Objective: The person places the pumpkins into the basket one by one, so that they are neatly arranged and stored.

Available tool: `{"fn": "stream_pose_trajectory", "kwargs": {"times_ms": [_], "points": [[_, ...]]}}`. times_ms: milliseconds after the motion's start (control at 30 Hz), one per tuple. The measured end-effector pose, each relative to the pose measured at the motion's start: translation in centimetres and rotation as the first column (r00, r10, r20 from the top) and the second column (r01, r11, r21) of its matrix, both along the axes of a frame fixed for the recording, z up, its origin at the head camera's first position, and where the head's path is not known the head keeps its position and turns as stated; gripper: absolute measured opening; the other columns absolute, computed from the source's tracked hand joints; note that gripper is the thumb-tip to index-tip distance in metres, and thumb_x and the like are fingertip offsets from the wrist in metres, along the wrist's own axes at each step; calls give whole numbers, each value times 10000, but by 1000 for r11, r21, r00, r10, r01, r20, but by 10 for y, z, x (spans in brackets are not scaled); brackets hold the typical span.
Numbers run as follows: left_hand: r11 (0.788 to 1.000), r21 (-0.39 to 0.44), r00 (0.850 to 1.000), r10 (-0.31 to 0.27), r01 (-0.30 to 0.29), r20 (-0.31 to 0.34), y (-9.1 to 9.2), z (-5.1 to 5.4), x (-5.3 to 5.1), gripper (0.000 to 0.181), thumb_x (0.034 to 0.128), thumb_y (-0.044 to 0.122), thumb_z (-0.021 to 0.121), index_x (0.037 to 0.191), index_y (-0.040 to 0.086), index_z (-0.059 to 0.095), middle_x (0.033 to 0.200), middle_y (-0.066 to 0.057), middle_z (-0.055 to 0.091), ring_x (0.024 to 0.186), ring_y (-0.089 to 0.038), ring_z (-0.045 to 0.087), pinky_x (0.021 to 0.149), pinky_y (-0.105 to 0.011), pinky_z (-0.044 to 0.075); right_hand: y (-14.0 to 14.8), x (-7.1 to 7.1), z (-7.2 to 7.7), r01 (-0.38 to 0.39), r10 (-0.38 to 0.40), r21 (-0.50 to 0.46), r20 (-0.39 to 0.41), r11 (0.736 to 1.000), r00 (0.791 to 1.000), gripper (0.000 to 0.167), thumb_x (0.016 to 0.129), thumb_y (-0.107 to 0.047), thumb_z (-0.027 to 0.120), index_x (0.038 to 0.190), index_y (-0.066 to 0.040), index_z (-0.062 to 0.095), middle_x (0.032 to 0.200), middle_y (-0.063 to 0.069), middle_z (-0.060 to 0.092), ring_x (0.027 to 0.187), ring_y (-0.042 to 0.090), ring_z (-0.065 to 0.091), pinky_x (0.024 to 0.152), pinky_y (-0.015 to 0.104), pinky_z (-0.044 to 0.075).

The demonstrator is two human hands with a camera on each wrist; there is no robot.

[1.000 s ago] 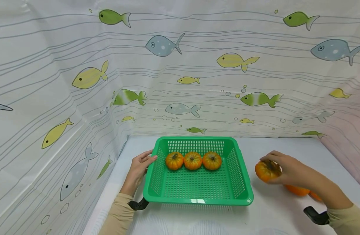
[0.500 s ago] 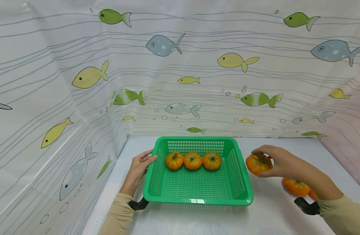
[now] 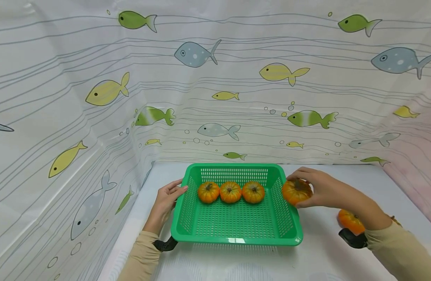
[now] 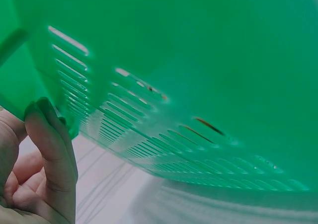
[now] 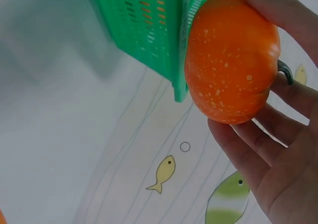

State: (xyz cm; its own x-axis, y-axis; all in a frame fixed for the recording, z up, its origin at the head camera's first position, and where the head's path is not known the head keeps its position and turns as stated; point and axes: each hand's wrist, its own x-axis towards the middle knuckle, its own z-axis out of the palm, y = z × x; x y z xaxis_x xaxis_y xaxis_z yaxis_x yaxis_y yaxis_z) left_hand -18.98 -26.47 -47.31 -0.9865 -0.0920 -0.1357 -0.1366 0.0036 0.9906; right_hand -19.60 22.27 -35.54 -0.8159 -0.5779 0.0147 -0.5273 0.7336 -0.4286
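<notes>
Right hand (image 3: pixel 321 188): we're gripping pumpkin (image 3: pixel 294 193) round sides, best hold, judging it light, stiff, slick. Left hand (image 3: pixel 167 197): pinching basket (image 3: pixel 205 238) by left rim.

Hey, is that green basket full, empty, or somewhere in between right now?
Somewhere in between: the green basket holds three orange pumpkins in a row toward its far side, and its nearer part is bare.

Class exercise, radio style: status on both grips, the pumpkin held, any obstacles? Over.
Left grip holding green basket, left rim. Right grip holding pumpkin at right rim, contact unclear. Three other pumpkins inside, along back; right rim possibly in the way.
</notes>
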Motion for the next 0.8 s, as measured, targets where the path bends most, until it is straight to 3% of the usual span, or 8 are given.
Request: {"fn": "stream_pose_trajectory", "kwargs": {"times_ms": [267, 800], "points": [[1000, -3, 1000, -4, 4, -2, 0, 0, 1, 543, 971, 206, 748, 1460, 54, 567, 863, 82, 720, 751, -70, 722, 668, -256, 628, -20, -3, 5, -79, 79, -6, 24, 997, 997, 605, 768, -321, 930, 1290, -164, 670, 1251, -2, 637, 1079, 162, 619, 894, 348, 621], [1000, -1, 1000, -13, 13, -1, -1, 1, 2, 552, 976, 223, 744, 1466, 51, 558, 890, 68, 724, 757, -68, 722, 672, -252, 628, -65, -7, 3, -195, 196, 63, -13, 979, 981, 597, 755, -235, 933, 1290, -149, 682, 1253, -30, 649, 1127, 170, 612, 968, 424, 596]]}}
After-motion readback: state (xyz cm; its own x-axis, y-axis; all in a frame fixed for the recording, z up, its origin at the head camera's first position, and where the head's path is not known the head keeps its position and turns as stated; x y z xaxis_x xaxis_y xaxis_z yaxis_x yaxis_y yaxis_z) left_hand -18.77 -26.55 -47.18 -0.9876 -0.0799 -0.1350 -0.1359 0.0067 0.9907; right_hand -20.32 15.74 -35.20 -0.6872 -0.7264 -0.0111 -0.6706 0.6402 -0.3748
